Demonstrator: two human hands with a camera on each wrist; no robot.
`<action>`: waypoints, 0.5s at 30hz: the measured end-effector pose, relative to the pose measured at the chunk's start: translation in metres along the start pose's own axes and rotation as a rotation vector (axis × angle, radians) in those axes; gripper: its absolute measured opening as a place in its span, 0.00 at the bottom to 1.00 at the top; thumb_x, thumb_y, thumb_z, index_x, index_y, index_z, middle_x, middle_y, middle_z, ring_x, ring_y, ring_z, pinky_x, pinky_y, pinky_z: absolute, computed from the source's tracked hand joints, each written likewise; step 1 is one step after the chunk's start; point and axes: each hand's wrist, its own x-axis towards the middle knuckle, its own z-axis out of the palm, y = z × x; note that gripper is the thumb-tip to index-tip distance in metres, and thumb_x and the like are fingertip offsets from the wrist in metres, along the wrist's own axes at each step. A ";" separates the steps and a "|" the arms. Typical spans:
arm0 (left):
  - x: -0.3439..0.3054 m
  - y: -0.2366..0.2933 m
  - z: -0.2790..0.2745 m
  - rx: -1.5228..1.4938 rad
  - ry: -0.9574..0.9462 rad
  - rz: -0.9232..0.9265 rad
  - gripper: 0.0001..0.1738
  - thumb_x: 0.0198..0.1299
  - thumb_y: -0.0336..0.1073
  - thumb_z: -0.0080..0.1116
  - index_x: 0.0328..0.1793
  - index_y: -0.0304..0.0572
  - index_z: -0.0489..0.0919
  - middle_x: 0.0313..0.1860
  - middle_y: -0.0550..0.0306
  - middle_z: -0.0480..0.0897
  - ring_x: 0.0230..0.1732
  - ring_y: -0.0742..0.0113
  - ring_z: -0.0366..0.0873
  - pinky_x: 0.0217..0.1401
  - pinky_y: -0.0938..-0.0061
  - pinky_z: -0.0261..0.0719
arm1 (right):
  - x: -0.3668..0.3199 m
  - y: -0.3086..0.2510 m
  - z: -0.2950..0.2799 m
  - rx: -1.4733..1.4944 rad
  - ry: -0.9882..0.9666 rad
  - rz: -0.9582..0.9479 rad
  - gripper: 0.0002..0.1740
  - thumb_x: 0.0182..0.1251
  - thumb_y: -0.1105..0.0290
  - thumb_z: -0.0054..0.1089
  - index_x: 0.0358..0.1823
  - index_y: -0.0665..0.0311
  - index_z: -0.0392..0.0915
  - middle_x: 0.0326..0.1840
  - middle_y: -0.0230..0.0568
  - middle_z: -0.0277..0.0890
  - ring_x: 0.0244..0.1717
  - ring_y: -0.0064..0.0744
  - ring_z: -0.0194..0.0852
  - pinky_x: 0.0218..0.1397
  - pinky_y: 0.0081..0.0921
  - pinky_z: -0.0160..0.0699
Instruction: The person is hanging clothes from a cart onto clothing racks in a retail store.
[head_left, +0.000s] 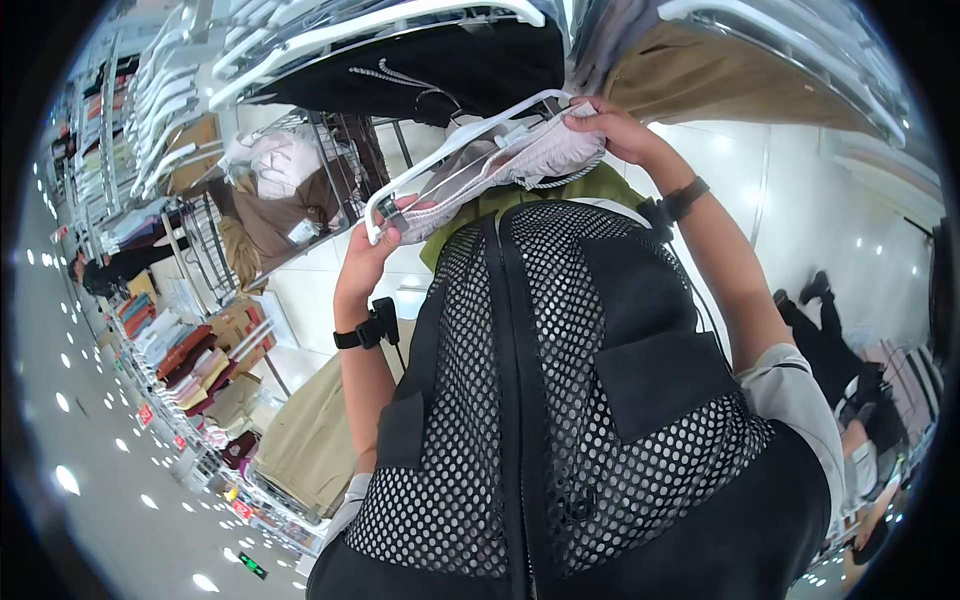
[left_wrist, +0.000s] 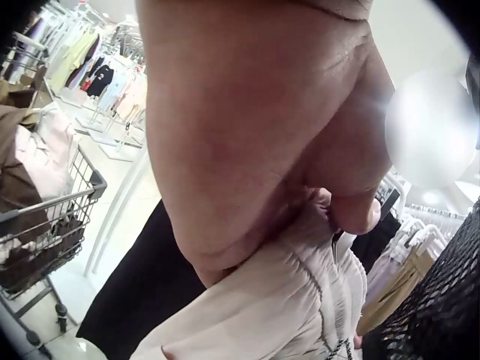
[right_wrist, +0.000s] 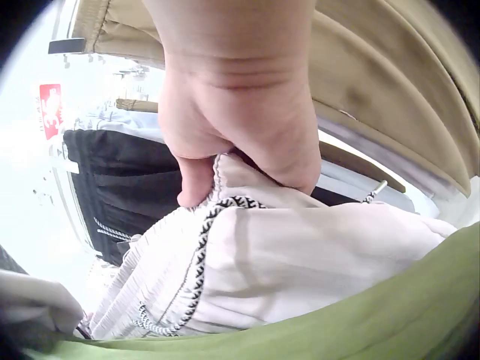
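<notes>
A pair of pale pinkish-grey trousers [head_left: 548, 150] with a gathered elastic waistband is stretched between both hands, below a white clip hanger [head_left: 440, 152]. My left hand [head_left: 364, 264] grips one end of the waistband beside the hanger's clip [head_left: 387, 208]. At the opposite end my right hand [head_left: 622, 132] pinches the waistband, thumb on one side and fingers on the other. A black-and-white drawstring [right_wrist: 201, 251] loops down the trousers' front in the right wrist view. In the left wrist view, bunched fabric [left_wrist: 300, 277] comes out under the left hand, whose fingertips are partly hidden.
Black trousers [head_left: 490, 70] and brown trousers [head_left: 720, 85] hang on racks just beyond the hands. To the left stands a wire cart [left_wrist: 82, 187] piled with clothes. Khaki trousers [head_left: 315, 430] hang at the lower left. A person in dark clothes [head_left: 835, 335] is at the right.
</notes>
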 end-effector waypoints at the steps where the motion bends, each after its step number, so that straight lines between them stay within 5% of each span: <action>1: 0.004 0.001 -0.001 0.030 -0.024 -0.020 0.30 0.75 0.43 0.62 0.77 0.33 0.74 0.68 0.50 0.84 0.71 0.62 0.77 0.80 0.63 0.66 | -0.010 -0.007 0.004 -0.077 0.012 -0.050 0.39 0.68 0.61 0.76 0.74 0.71 0.68 0.64 0.44 0.77 0.63 0.33 0.77 0.67 0.30 0.74; 6: 0.024 -0.006 -0.011 0.277 -0.060 -0.205 0.25 0.73 0.34 0.62 0.75 0.36 0.78 0.64 0.59 0.85 0.64 0.70 0.77 0.74 0.69 0.68 | -0.032 -0.007 0.004 -0.308 0.148 -0.183 0.30 0.69 0.61 0.74 0.67 0.68 0.77 0.59 0.39 0.80 0.59 0.30 0.78 0.62 0.29 0.75; 8: 0.034 -0.011 -0.021 0.435 -0.024 -0.357 0.24 0.72 0.32 0.62 0.74 0.39 0.79 0.61 0.61 0.85 0.61 0.71 0.76 0.71 0.71 0.70 | -0.035 -0.013 0.019 -0.385 0.097 -0.311 0.15 0.68 0.65 0.73 0.51 0.65 0.85 0.47 0.31 0.83 0.49 0.22 0.77 0.57 0.25 0.74; 15: 0.066 -0.059 -0.037 0.410 -0.147 -0.159 0.24 0.71 0.29 0.63 0.72 0.36 0.78 0.59 0.56 0.86 0.60 0.69 0.80 0.68 0.69 0.76 | -0.066 -0.032 0.041 -0.515 0.291 -0.472 0.11 0.67 0.70 0.73 0.37 0.66 0.78 0.40 0.29 0.76 0.43 0.22 0.70 0.52 0.27 0.71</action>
